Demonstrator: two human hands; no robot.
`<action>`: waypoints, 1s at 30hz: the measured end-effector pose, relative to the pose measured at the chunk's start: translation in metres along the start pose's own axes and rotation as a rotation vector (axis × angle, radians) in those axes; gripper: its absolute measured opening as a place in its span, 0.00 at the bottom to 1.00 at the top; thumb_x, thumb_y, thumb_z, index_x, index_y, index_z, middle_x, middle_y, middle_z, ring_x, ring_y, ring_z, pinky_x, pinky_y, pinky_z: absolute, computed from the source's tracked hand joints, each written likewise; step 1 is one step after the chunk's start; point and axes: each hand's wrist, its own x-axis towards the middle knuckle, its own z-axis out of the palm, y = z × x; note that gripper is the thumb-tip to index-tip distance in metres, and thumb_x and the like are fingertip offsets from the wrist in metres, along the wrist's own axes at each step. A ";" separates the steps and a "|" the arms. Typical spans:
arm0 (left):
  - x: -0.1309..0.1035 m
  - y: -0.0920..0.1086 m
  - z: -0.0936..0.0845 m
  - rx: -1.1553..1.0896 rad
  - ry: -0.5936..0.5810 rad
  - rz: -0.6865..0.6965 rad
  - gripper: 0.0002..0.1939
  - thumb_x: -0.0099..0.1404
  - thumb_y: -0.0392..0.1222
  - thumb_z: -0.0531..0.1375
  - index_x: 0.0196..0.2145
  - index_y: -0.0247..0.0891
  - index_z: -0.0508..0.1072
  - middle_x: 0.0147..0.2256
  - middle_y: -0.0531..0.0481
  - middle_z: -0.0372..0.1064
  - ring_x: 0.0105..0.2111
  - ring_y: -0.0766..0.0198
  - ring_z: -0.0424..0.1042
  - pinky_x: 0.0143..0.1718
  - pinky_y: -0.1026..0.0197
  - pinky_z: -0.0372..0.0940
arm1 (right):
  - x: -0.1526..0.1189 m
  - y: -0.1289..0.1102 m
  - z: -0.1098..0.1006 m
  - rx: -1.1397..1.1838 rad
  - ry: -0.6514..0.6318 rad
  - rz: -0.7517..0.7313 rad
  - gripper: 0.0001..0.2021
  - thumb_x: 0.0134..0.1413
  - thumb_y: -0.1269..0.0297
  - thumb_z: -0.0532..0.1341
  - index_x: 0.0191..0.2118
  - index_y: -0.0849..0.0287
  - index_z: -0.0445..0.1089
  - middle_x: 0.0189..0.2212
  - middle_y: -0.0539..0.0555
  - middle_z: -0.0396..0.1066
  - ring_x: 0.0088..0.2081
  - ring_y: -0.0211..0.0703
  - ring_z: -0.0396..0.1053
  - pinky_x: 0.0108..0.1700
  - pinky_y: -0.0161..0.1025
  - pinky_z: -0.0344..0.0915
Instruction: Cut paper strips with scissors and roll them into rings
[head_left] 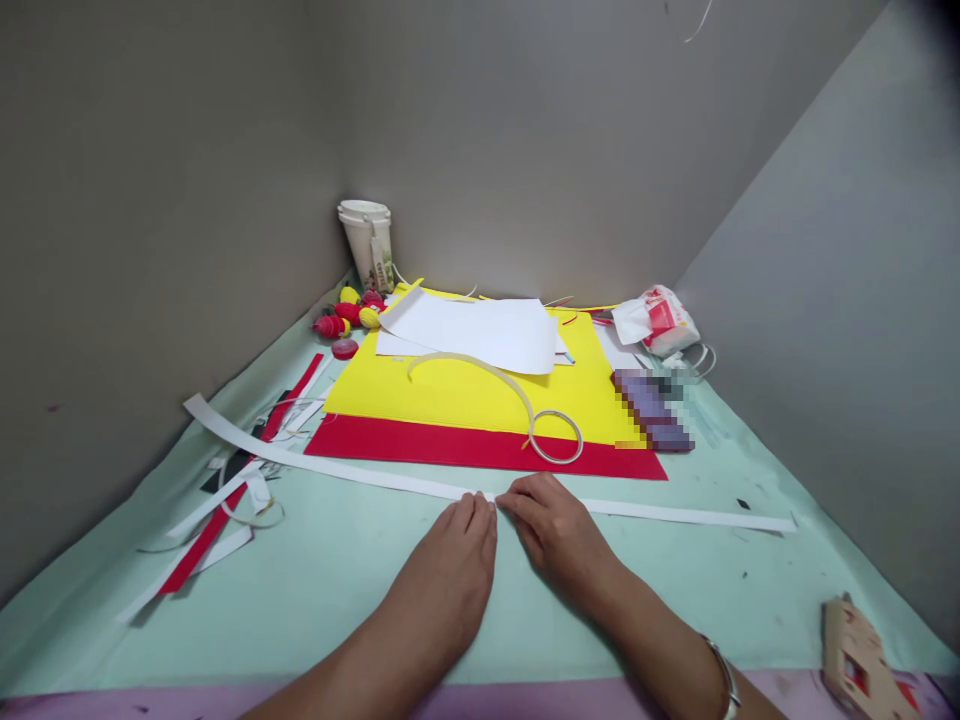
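Strip, long, narrow, white and paper-like (405,483), lies across the pale green covered bench (337,610), directly at the fingertips of both hands; its long axis runs left to right, the left end curving away from the person, the right end lying nearer. Bare left hand (457,560) has its fingers extended and pressed together, tips at the strip; bare right hand (559,530) has its fingers bent and drawn together, tips at the strip, just beside the left fingertips; whether either hand pinches the strip or only presses it cannot be told. Both hands stand about equally near the strip's middle; the left length extends past the left hand, the right length past the right hand. Beyond the strip lies a flat red sheet (450,442), overlaid by a flat yellow sheet (375,390); a pale, thin ring (556,462) rests on both sheets.
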 end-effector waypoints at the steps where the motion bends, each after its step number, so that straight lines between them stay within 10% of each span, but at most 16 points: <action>1: -0.001 0.000 0.000 0.002 0.013 -0.002 0.26 0.60 0.27 0.47 0.55 0.20 0.65 0.55 0.30 0.65 0.54 0.48 0.65 0.54 0.50 0.60 | 0.000 0.000 0.000 0.000 -0.002 0.002 0.12 0.61 0.73 0.54 0.44 0.58 0.73 0.35 0.58 0.71 0.38 0.45 0.68 0.38 0.41 0.68; 30: 0.002 0.011 0.005 0.039 0.143 -0.061 0.25 0.57 0.26 0.49 0.52 0.18 0.68 0.50 0.28 0.69 0.50 0.46 0.68 0.51 0.48 0.60 | 0.000 0.000 0.001 0.010 -0.015 0.031 0.11 0.63 0.71 0.53 0.45 0.60 0.73 0.37 0.58 0.72 0.38 0.45 0.67 0.40 0.42 0.67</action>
